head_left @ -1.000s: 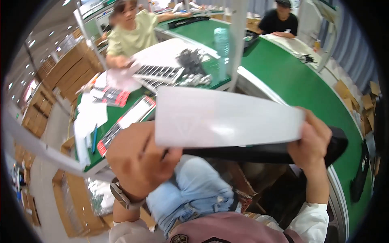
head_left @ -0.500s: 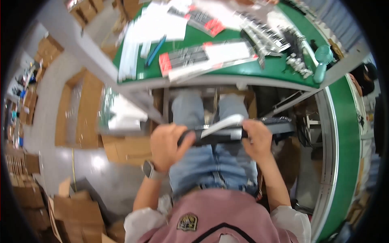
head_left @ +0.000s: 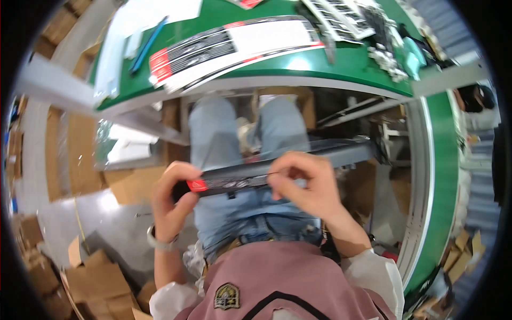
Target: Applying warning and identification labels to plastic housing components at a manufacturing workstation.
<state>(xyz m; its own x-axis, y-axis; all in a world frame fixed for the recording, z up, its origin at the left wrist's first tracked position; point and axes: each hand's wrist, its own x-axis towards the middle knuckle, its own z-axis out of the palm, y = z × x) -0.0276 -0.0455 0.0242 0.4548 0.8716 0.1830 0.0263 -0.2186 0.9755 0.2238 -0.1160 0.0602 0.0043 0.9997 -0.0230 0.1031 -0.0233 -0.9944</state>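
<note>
A long dark grey bar (head_left: pixel 346 156) lies across my lap, above my thighs. Along its near side runs a narrow black label (head_left: pixel 240 183) with a red end at the left. My left hand (head_left: pixel 177 197) grips the bar's left end, thumb below and fingers above, next to the red part. My right hand (head_left: pixel 306 180) is closed at the label's right end, with thumb and index finger pinched there. That hand covers the rest of the label, and I cannot tell whether this end is stuck down.
On the green table (head_left: pixel 288 66) ahead lie label sheets (head_left: pixel 266 40), a blue pen (head_left: pixel 149 44), clear strips and black parts with white ends (head_left: pixel 386 61). A turquoise handheld fan (head_left: pixel 413 57) lies at the right. Cardboard boxes (head_left: pixel 98 282) stand on the floor at left.
The loose white strip over the bar is no longer seen; the label's printed black and red side now shows. My right hand has moved inward from the bar into a pinch. The view has shifted.
</note>
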